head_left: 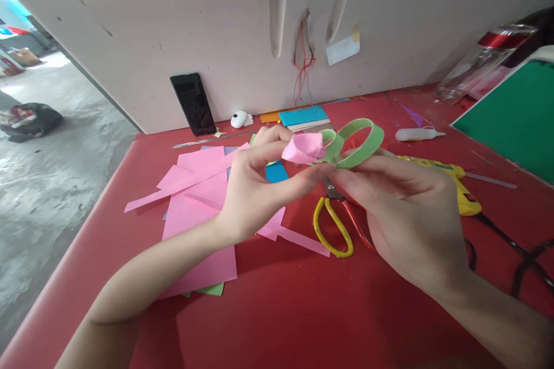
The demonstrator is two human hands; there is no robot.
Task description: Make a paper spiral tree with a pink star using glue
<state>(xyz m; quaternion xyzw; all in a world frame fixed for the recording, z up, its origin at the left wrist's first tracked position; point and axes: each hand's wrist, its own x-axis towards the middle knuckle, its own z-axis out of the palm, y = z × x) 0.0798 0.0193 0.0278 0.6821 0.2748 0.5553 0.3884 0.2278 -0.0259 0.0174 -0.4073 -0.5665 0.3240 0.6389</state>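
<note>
Green paper loops [362,144] and a pink folded paper [303,148] are up in the air, right between two hands, over the red tabletop [298,311]. One green loop is big and one is small. The small one sits next to the pink paper, and they touch, but I can't tell if they are stuck together.

The left hand [255,190] has its fingers closed on the pink folded paper. The thumb is under it, and the pointing finger goes behind it, so that fingertip is hidden. The right hand [411,213] pinches the bottom of the green loops. The big loop stands up above the right thumb. Both thumb tips are close together, just under where pink meets green.

Below the hands are scissors [330,188] with one yellow handle and one red handle. Pink paper sheets [199,236] and strips lie in a messy pile, partly under the left hand and arm. A yellow glue gun [470,202] lies behind the right hand, with a black cord. At the back, a black phone [193,104] leans on the wall [216,23], near a little white thing [241,119].
</note>
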